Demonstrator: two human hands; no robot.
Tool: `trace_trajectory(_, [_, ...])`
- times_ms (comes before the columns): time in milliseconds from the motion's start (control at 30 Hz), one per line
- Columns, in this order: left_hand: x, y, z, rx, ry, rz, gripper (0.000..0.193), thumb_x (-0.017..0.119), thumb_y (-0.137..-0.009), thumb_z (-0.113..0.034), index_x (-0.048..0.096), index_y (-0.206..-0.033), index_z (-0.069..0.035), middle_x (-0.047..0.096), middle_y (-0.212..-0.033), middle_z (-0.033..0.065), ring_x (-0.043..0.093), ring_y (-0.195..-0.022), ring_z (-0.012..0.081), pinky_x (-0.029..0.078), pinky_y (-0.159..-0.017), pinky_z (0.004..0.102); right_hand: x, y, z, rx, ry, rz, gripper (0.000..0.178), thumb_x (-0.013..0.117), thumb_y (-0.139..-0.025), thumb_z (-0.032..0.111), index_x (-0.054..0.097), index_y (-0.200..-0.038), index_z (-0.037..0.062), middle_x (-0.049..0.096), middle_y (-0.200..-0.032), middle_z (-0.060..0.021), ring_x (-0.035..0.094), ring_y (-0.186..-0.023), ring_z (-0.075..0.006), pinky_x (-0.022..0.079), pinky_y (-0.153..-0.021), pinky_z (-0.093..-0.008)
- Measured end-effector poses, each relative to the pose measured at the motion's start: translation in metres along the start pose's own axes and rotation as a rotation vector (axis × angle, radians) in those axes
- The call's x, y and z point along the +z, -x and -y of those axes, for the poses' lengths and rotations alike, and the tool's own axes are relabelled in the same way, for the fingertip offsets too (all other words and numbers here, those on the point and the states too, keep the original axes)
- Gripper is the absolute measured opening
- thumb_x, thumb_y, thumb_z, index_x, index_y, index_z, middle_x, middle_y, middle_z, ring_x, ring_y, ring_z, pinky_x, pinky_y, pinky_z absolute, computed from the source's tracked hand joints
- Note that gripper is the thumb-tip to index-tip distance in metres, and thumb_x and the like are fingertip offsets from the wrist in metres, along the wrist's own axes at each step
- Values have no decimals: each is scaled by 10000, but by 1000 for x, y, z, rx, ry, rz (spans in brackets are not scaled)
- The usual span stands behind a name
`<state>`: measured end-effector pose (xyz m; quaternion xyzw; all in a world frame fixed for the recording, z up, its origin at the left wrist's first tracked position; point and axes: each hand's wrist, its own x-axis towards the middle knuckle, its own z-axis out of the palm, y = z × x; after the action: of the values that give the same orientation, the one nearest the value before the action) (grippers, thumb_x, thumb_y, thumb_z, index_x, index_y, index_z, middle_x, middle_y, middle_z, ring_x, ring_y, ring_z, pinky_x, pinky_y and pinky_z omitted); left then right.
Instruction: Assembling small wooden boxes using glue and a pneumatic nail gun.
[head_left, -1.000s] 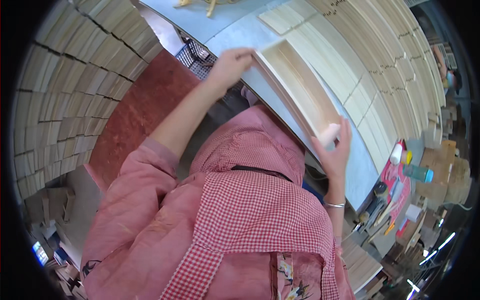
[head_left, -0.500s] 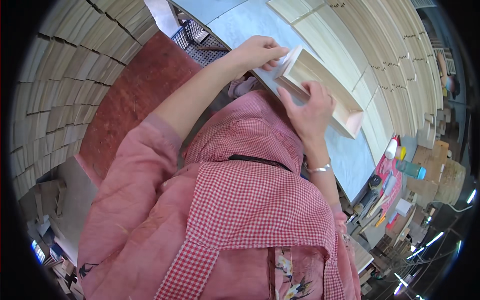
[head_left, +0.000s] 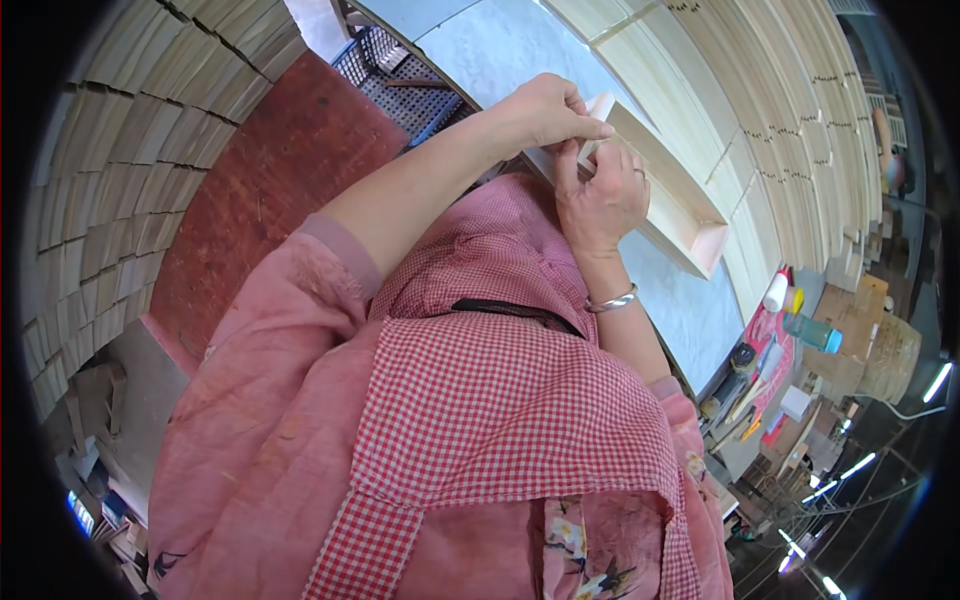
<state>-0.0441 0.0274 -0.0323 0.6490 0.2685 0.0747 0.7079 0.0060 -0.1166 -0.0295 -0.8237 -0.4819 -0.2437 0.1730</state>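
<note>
A cluttered workshop: stacked wooden boards (head_left: 130,190) at ten o'clock, a teal bottle (head_left: 808,331) at three. At two o'clock an open, oblong wooden box (head_left: 672,195) sits over the pale worktable (head_left: 680,310). The left hand (head_left: 545,112), thumb and fingers nearly together, meets its near end; the right hand (head_left: 603,203) curls close beside. How firmly either grips, I cannot tell.

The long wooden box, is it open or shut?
Open: no lid covers the wooden box, so you can see inside it, just past the right hand.
</note>
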Motion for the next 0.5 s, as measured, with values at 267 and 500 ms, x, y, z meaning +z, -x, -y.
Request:
trace_trajectory(267, [-3,2,1,-59,135,41,288,842,-828,-205,626,-825,-13,603,-682,59,593,-564,128,511,-522,216,-28,6,-19,-104,-504,86,128,712,-858,28,695,-984,30,659,-899,-68,623,-783,-234,505,-729,-328])
trace_trajectory(500, [-1,6,-1,-29,106,11,275,831,-840,-191,625,-835,-9,602,-684,61,598,-553,133,526,-523,226,-17,14,-34,-222,-488,132,351,703,-821,-32,711,-1163,51,662,-991,-74,628,-847,-237,507,-762,-310])
